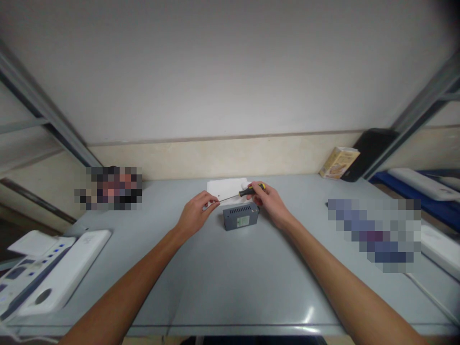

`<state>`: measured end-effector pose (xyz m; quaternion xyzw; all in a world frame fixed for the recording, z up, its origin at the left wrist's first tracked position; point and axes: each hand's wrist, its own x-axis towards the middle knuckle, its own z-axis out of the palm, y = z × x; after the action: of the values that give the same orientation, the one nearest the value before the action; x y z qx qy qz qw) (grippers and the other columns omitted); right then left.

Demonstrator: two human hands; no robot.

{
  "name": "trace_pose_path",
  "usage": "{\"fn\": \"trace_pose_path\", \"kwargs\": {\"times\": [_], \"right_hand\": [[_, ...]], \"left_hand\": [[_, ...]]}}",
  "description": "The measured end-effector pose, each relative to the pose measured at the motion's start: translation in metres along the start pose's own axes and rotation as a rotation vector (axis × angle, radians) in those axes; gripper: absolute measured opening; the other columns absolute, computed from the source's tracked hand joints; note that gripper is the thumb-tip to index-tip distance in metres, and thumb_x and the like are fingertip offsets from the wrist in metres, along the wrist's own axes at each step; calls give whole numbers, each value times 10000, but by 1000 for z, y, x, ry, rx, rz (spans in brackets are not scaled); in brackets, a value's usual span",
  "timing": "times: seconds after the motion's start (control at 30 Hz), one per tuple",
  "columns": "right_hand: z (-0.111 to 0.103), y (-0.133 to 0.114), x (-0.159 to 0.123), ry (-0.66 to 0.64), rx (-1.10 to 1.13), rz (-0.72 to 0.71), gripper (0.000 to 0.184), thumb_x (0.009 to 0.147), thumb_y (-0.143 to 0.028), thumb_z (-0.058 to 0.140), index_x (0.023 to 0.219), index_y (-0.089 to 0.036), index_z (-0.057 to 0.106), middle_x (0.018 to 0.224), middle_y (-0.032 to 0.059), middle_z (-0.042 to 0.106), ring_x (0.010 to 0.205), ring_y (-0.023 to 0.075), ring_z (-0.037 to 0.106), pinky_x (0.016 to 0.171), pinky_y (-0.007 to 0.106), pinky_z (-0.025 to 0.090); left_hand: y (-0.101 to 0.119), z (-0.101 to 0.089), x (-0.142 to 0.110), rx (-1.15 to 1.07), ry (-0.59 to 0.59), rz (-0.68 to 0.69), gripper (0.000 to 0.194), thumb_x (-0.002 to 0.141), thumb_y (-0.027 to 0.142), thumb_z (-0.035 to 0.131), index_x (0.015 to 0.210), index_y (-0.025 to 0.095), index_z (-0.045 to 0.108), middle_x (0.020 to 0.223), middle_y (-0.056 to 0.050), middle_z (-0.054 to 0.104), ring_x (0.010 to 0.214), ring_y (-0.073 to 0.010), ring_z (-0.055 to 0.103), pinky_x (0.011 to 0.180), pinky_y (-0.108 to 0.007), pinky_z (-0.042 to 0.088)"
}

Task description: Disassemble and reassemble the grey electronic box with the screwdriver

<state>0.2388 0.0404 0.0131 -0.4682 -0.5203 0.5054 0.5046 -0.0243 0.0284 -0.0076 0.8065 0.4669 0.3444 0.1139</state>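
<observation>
My right hand (266, 199) is closed around the black and yellow handle of a screwdriver (247, 191). The thin shaft points left, lying nearly level above the table. At its tip, the fingers of my left hand (201, 206) are pinched together; whether a small part sits between them is too small to make out. Just below the shaft, a dark grey metal box (232, 222) stands on the table, with a row of vent slots along its top and a pale label on its front. Behind the box lies a white sheet of paper (226, 184), partly covered by the screwdriver and my hands.
The grey table (215, 287) runs back to the wall. At left lie white panel-like items (77, 268). A yellow box (339, 163) and a black case (372, 148) lean at the back right. Blurred-out items sit on both sides, and a white cable (431, 297) crosses the right.
</observation>
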Motion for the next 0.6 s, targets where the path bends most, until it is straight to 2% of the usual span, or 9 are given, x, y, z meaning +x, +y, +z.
{"fn": "trace_pose_path", "kwargs": {"times": [0.17, 0.33, 0.43, 0.53, 0.6], "right_hand": [[0, -1, 0, -16, 0, -20, 501, 843, -670, 641, 991, -194, 684, 740, 18, 717, 562, 121, 451, 546, 277, 321], [-1, -4, -2, -48, 21, -53, 486, 854, -655, 638, 1004, -194, 668, 761, 21, 719, 564, 117, 449, 546, 276, 320], [-2, -7, -1, -28, 39, -106, 468, 859, -645, 640, 1002, -201, 667, 730, 13, 696, 552, 116, 445, 538, 276, 319], [-6, -12, 1, 53, 60, -187, 422, 874, -630, 630, 944, -216, 665, 664, -7, 644, 537, 117, 445, 528, 269, 324], [-10, -18, 2, 102, 90, -223, 373, 887, -593, 631, 882, -220, 653, 610, -25, 591, 529, 114, 450, 518, 255, 321]], "left_hand": [[2, 2, 1, -107, 25, -39, 182, 962, 353, 626, 915, 215, 735, 900, -27, 687, 819, -167, 623, 763, -300, 479], [4, 5, 4, -301, 46, -270, 227, 894, 395, 680, 853, 188, 765, 813, -30, 737, 718, -165, 618, 671, -286, 484], [6, 3, 6, -437, 7, -333, 313, 886, 451, 675, 971, 166, 774, 836, -47, 758, 712, -163, 632, 666, -282, 500], [14, 0, 7, -516, 22, -299, 437, 934, 493, 602, 1193, 160, 717, 986, -75, 764, 776, -158, 642, 734, -286, 520], [21, -4, 6, -510, 39, -268, 445, 970, 500, 547, 1218, 162, 697, 1055, -86, 751, 844, -163, 648, 803, -293, 521]]}}
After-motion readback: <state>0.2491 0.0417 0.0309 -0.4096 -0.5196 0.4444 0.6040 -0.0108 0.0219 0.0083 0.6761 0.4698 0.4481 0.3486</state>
